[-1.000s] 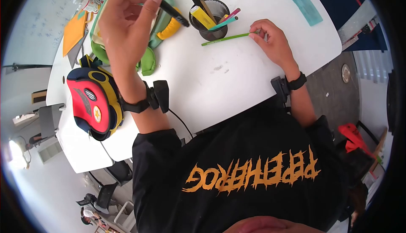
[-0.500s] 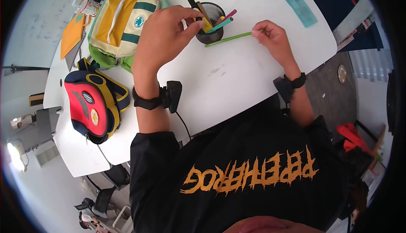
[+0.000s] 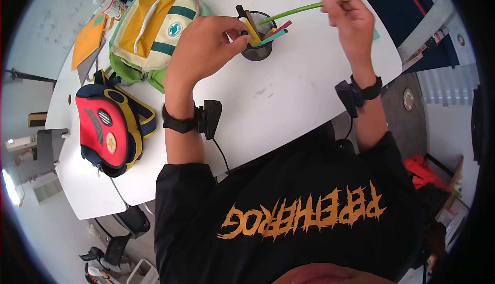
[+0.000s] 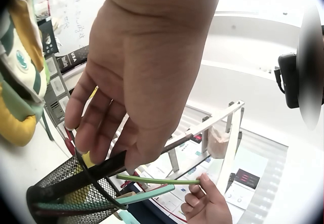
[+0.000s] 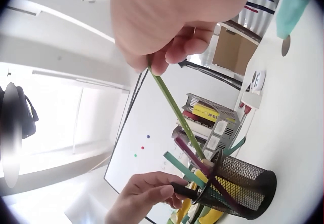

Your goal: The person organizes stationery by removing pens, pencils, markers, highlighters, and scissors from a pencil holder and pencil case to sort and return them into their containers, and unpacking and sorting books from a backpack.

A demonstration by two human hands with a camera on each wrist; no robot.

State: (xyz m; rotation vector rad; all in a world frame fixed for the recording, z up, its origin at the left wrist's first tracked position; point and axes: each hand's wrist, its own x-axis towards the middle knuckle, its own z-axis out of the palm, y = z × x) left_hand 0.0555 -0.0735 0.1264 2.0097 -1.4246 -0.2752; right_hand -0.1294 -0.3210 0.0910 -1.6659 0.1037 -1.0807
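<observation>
A black mesh pen cup (image 3: 258,53) stands on the white table. My left hand (image 3: 203,44) is at its near-left rim, thumb and fingertips pinching a black marker (image 4: 105,169) whose lower part is inside the cup in the left wrist view. Pinched by one end in my right hand (image 3: 353,21) is a green pencil (image 3: 294,12); its other end reaches the cup's rim in the right wrist view. Inside the cup stand a yellow item (image 3: 251,32), a teal pen (image 3: 273,37), a purple pencil (image 5: 190,153) and another black-capped pen (image 3: 240,11).
A green and cream backpack (image 3: 160,31) lies left of the cup, with a red and navy bag (image 3: 105,129) nearer me. An orange folder (image 3: 87,42) and a mug (image 3: 112,6) are at the far left. Beyond my right hand lies a teal strip (image 5: 293,6).
My left hand has brought the black marker down from above the backpack to the cup. My right hand has lifted the green pencil off the table and swung its end over to the cup.
</observation>
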